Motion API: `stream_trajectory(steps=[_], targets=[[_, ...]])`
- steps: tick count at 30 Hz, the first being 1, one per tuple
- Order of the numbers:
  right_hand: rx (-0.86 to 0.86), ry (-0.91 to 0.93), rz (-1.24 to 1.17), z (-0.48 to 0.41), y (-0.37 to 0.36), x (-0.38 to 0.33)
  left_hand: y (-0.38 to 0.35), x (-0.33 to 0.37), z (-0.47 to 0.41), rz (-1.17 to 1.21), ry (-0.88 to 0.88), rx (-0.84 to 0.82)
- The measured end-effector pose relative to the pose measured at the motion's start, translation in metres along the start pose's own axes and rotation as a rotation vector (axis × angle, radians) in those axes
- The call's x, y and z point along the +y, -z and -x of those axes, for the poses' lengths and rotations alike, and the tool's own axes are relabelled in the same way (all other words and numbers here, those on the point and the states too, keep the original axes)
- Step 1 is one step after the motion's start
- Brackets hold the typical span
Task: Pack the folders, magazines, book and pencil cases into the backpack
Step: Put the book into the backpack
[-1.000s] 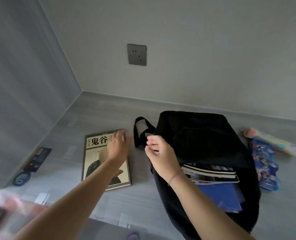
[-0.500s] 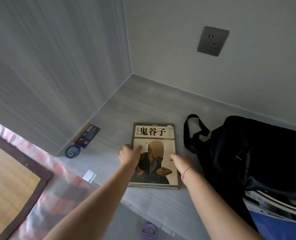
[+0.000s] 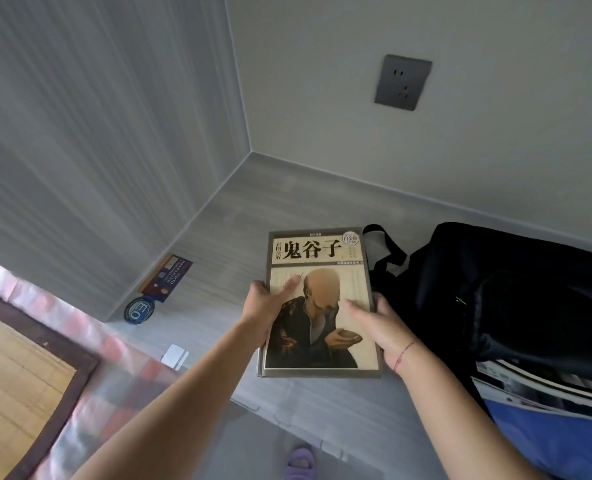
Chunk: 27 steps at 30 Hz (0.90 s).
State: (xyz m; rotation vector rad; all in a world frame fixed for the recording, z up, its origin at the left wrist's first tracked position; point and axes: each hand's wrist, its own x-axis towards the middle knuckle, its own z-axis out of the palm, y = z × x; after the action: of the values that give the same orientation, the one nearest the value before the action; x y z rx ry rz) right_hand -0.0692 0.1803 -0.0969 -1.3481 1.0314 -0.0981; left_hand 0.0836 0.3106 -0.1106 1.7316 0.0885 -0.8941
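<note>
Slumping on its side along the grey ledge (image 3: 239,230), the black backpack (image 3: 512,299) is taking up the right of the view. Its mouth is gaping toward the person, with magazines (image 3: 529,382) and a blue folder (image 3: 547,434) already jutting out of it. That mouth is looking like the main hazard. Nothing is propping the soft fabric open, so a stiff corner pushed in could be catching the rim or ramming the magazine edges and creasing them.

The book (image 3: 322,306) is sitting just left of the bag, cover up, its right edge close to the bag's carry loop (image 3: 388,251). Whether it is clear of the ledge is hard to tell. It looks like a thick, heavy hardback, and it is overhanging the ledge's near edge with the floor and a purple slipper (image 3: 298,462) below. A slip here could be sending it down.

The left hand (image 3: 265,306) is gripping the left edge, thumb lying on the cover and fingers curling underneath. The right hand (image 3: 381,327) is clasping the right edge the same way, squeezed against the bag. Both grips are looking shallow, so swinging the book sideways could be twisting it loose or snagging the loop.

No pencil cases are showing in this view.
</note>
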Motion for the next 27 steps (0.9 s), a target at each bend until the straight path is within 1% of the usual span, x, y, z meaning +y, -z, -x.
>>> stream_trajectory(steps=[3, 7, 10, 12, 13, 14, 16, 17, 19, 21, 24, 27], targets=[[-0.067, 0.139, -0.065, 0.032, 0.042, -0.020, -0.026, 0.019, 0.025, -0.045, -0.060, -0.061], [-0.028, 0.240, -0.177, 0.077, 0.113, -0.029, -0.080, 0.041, 0.068, -0.046, -0.152, -0.177], [0.021, 0.272, -0.260, 0.113, 0.171, -0.014, -0.126, 0.045, 0.102, -0.042, -0.313, -0.350], [0.063, 0.262, -0.305, 0.136, 0.208, 0.002, -0.151, 0.037, 0.121, -0.087, -0.493, -0.391], [0.082, 0.249, -0.323, 0.148, 0.227, 0.011, -0.162, 0.030, 0.127, -0.187, -0.635, -0.381], [0.100, 0.234, -0.339, 0.160, 0.244, 0.020, -0.172, 0.024, 0.129, -0.367, -0.805, -0.353], [0.151, 0.190, -0.359, 0.186, 0.278, 0.043, -0.199, 0.011, 0.130, -0.812, -1.130, -0.328], [0.171, 0.161, -0.354, 0.198, 0.291, 0.054, -0.211, 0.004, 0.129, -1.012, -1.215, -0.367], [0.221, 0.089, -0.280, 0.219, 0.310, 0.074, -0.232, -0.005, 0.125, -1.323, -1.292, -0.395], [0.284, 0.003, -0.188, 0.230, 0.321, 0.093, -0.247, -0.007, 0.119, -1.491, -1.334, -0.335], [0.272, -0.043, -0.188, 0.239, 0.323, 0.115, -0.266, 0.002, 0.116, -1.513, -1.345, -0.274], [0.199, -0.033, -0.248, 0.243, 0.314, 0.128, -0.276, 0.014, 0.121, -1.509, -1.295, -0.281]])
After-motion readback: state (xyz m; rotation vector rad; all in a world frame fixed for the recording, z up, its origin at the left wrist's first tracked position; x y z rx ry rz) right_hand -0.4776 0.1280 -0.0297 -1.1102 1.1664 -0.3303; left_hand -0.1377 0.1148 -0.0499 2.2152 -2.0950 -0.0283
